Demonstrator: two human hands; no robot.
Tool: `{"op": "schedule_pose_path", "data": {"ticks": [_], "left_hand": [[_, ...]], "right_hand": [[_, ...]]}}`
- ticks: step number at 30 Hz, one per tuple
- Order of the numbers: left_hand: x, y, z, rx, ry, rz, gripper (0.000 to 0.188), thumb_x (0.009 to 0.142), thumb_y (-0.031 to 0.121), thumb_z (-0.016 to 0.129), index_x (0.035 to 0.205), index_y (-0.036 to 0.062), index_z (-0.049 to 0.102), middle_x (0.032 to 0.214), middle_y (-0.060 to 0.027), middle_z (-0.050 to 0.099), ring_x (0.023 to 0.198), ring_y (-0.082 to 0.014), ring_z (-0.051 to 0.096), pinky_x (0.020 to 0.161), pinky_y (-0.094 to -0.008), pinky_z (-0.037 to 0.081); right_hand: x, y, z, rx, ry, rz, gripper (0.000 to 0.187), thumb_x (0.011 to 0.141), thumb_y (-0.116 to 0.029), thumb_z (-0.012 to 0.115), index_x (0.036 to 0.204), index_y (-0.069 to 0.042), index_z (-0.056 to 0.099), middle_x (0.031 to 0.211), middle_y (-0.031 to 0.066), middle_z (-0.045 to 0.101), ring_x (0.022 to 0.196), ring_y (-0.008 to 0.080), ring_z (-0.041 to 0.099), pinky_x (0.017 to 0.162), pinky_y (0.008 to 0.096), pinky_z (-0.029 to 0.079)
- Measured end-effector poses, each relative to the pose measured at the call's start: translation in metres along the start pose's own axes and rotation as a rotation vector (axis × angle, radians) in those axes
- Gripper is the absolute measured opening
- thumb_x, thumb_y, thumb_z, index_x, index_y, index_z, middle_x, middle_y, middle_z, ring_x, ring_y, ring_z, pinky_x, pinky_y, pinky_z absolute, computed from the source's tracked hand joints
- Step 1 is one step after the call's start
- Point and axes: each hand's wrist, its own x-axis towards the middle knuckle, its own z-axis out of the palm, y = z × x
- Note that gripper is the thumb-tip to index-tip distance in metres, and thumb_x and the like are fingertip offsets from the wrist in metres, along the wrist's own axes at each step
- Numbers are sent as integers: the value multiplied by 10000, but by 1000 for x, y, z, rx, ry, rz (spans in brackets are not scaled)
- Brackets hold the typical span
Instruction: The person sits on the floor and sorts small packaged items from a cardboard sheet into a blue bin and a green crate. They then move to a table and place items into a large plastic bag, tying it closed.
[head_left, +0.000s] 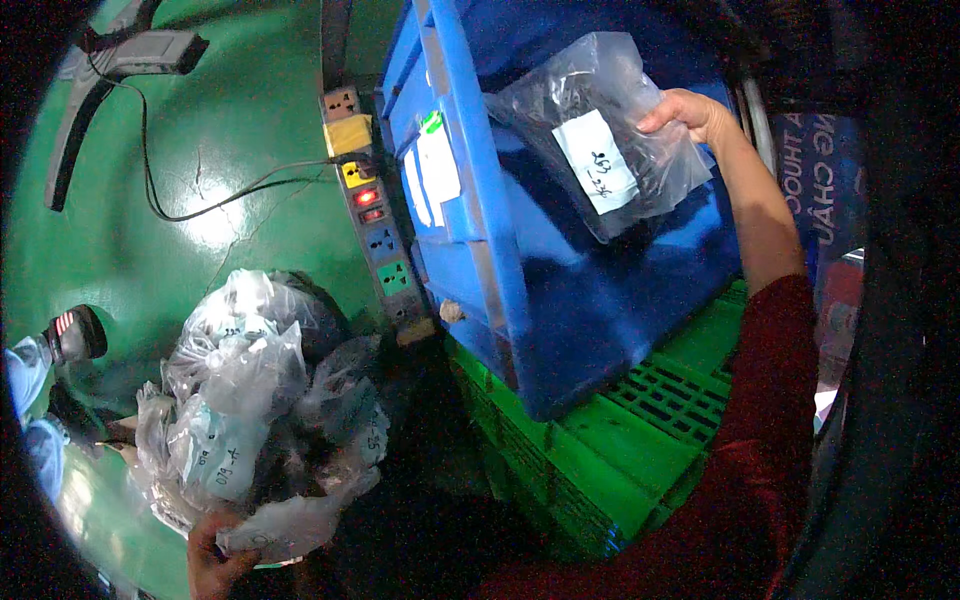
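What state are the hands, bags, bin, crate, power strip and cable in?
Right hand: closed on the labelled clear bag
Left hand: curled at the bag pile's edge, exact grip unclear
Labelled clear bag: held up at the bin's opening, crumpled
Bag pile: heaped, crumpled
Blue bin: open
Green crate: under the bin
Power strip: red switch lit
Black cable: plugged into the strip

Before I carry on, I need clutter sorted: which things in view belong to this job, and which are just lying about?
In use, apparently:
- labelled bag in right hand
- bag pile at left hand
- blue bin
- green crate

Probably just about:
- power strip
- grey legged base
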Motion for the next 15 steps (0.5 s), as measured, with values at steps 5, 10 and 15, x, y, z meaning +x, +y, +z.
{"op": "schedule_pose_path", "data": {"ticks": [5, 10, 15], "left_hand": [[-10, -20, 5, -99, 63, 40, 645, 570, 149, 793, 1141, 48, 511, 1161, -146, 528, 1050, -293, 528, 905, -439, 440], [-27, -13, 3, 12, 78, -16, 651, 566, 165, 789, 1144, 49, 513, 1167, -139, 514, 1044, -289, 524, 911, -417, 429], [-12, -11, 5, 163, 92, 42, 692, 548, 182, 796, 1160, 43, 505, 1165, -134, 510, 1050, -286, 518, 910, -410, 431]], "right_hand": [[-17, -21, 27, -90, 55, -67, 440, 692, -145, 735, 1084, -9, 589, 1005, 83, 638, 853, 195, 634, 807, 368, 513], [39, -35, 65, -494, 104, -129, 373, 713, -222, 719, 1017, -26, 629, 949, 109, 656, 816, 214, 627, 768, 385, 517], [88, -50, 79, -1101, 324, -398, 452, 752, -314, 666, 1090, -17, 618, 990, 137, 654, 925, 218, 607, 808, 357, 461]]}}
